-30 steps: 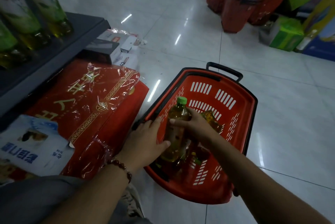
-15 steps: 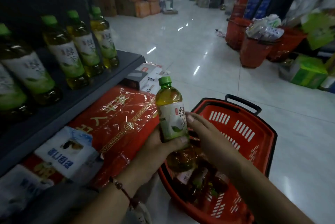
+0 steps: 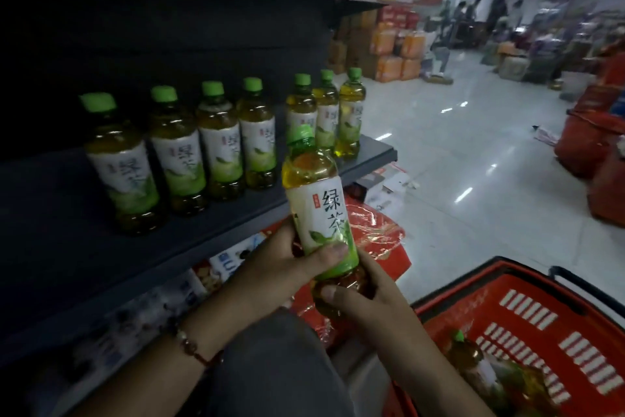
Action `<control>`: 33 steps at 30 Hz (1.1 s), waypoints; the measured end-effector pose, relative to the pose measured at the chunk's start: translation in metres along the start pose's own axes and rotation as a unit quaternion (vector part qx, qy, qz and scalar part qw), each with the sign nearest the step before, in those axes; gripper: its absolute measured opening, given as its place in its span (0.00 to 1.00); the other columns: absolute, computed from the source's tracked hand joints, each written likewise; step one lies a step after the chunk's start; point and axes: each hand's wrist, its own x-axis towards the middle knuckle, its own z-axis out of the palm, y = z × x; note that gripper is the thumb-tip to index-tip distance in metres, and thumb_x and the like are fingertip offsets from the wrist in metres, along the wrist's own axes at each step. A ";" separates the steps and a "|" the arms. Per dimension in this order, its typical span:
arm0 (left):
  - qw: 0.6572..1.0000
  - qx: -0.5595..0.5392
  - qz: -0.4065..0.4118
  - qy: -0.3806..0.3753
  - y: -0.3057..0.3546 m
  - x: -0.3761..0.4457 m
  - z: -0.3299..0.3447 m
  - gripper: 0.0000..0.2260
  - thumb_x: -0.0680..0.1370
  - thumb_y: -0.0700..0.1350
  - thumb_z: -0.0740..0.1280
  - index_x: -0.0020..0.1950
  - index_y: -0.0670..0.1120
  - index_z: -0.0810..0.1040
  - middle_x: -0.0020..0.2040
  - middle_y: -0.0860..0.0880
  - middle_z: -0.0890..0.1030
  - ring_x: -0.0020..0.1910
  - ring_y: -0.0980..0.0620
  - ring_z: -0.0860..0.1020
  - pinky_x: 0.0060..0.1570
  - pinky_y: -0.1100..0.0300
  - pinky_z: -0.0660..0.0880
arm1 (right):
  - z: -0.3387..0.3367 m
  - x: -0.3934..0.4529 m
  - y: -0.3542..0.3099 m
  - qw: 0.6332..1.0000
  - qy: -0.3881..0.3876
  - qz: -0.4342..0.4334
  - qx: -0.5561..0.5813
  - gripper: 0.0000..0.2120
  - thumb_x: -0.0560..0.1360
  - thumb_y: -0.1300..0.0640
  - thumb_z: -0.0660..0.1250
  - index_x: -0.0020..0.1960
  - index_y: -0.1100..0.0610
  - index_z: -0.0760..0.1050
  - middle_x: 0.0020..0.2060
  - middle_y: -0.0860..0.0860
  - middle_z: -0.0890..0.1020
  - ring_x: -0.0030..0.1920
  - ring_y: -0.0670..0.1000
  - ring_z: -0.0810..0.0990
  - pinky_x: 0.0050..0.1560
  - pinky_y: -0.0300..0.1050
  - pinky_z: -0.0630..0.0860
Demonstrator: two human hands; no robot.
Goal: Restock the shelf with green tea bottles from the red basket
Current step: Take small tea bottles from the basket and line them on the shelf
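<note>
Near the centre of the view, both hands hold one green tea bottle (image 3: 319, 210) in front of the dark shelf (image 3: 209, 230). The bottle stands nearly upright, its long axis tilted slightly so the green cap points toward 12 o'clock, leaning a touch to 11, and its base points down toward 5 o'clock. Its white and green label faces the camera. The left hand (image 3: 284, 268) grasps the lower label from the 9 o'clock side, thumb laid across the front and fingers curled behind. The right hand (image 3: 365, 295) grips the base from the 4 o'clock side, thumb pressed on the clear bottom section and fingers wrapped around behind. A beaded bracelet (image 3: 191, 345) sits on the left wrist. The bottle is held off the shelf, just in front of its front edge and above the red wrapped gift box (image 3: 378, 241) on the floor. On the shelf, at 10 to 12 o'clock from the held bottle, a row of shelved bottles (image 3: 220, 139) stands upright, caps up, labels forward. At 4 o'clock, low in the view, the red basket (image 3: 527, 312) rests on the tiled floor (image 3: 456, 163), with more bottles in the basket (image 3: 473, 359) lying inside.
</note>
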 end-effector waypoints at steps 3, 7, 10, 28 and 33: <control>0.990 -0.005 0.026 0.137 -0.015 -0.023 -0.029 0.28 0.63 0.62 0.75 0.61 0.59 0.76 0.54 0.59 0.84 0.54 0.59 0.82 0.57 0.50 0.79 | 0.036 0.016 0.003 0.999 -0.035 0.002 -0.020 0.26 0.70 0.67 0.74 0.64 0.49 0.74 0.54 0.51 0.84 0.56 0.53 0.83 0.58 0.51 0.80; 0.965 -0.066 0.035 0.252 -0.033 -0.054 -0.062 0.44 0.61 0.62 0.76 0.74 0.59 0.63 0.55 0.58 0.84 0.55 0.57 0.82 0.57 0.46 0.78 | 0.086 0.035 0.010 0.995 -0.074 -0.003 -0.072 0.35 0.69 0.64 0.76 0.70 0.47 0.65 0.54 0.45 0.84 0.56 0.44 0.82 0.62 0.48 0.78; 0.947 -0.091 0.048 0.303 -0.042 -0.067 -0.088 0.43 0.64 0.58 0.77 0.75 0.58 0.61 0.54 0.55 0.85 0.54 0.54 0.83 0.54 0.48 0.79 | 0.122 0.046 0.011 0.992 -0.094 -0.009 -0.085 0.35 0.71 0.70 0.73 0.69 0.51 0.61 0.47 0.46 0.83 0.46 0.36 0.82 0.49 0.34 0.78; 0.890 0.040 0.114 0.440 -0.059 -0.075 -0.202 0.34 0.73 0.42 0.76 0.73 0.62 0.66 0.59 0.64 0.79 0.54 0.61 0.81 0.51 0.59 0.80 | 0.259 0.120 0.041 0.936 -0.060 -0.188 -0.290 0.28 0.73 0.54 0.72 0.71 0.48 0.71 0.61 0.45 0.73 0.62 0.40 0.70 0.63 0.35 0.68; 0.892 0.077 0.103 0.434 -0.068 -0.061 -0.215 0.37 0.73 0.44 0.75 0.74 0.67 0.62 0.58 0.70 0.77 0.56 0.61 0.80 0.55 0.56 0.79 | 0.269 0.132 0.050 0.935 -0.035 -0.185 -0.301 0.26 0.74 0.53 0.71 0.71 0.47 0.70 0.63 0.45 0.75 0.63 0.43 0.72 0.61 0.38 0.71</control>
